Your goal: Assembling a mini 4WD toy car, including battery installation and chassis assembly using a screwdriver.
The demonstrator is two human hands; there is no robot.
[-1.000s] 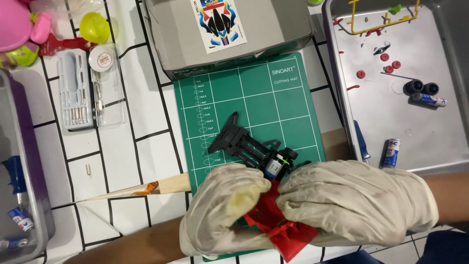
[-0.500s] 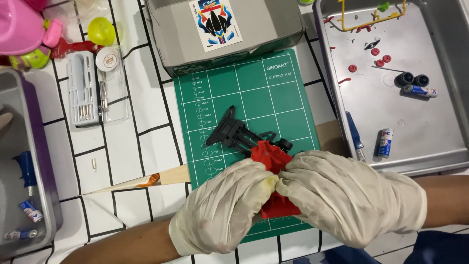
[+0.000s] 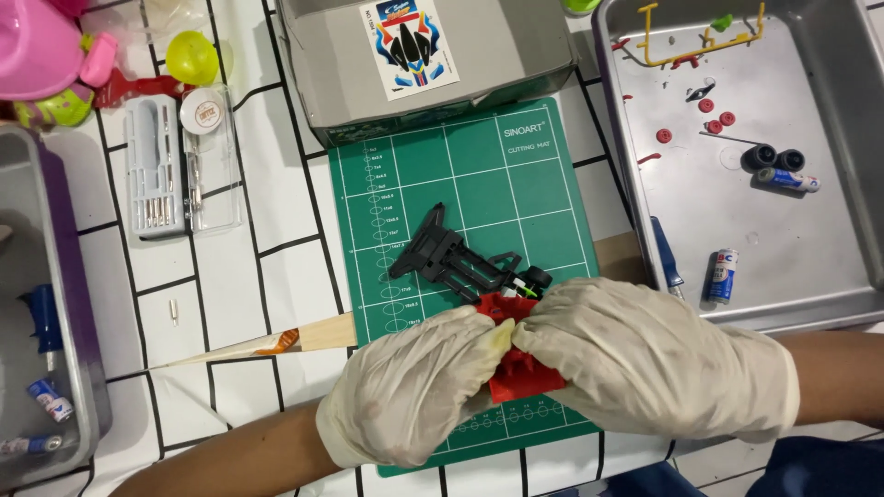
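At lower centre, gloved left hand [image 3: 414,387] and right hand [image 3: 649,354] both clasp a red plastic shell [image 3: 517,364] on a black toy-car chassis [image 3: 456,260], over the green cutting mat [image 3: 488,175].

I see cream-white gloves on my left hand [image 3: 414,391] and right hand [image 3: 645,364]; the part [image 3: 520,368] between them is bright red, the chassis [image 3: 460,262] black. I note the cutting mat [image 3: 460,175] is dark green with a white grid, the tabletop [image 3: 239,230] white with black lines, the tray [image 3: 829,221] grey metal, the egg shape [image 3: 191,57] yellow-green
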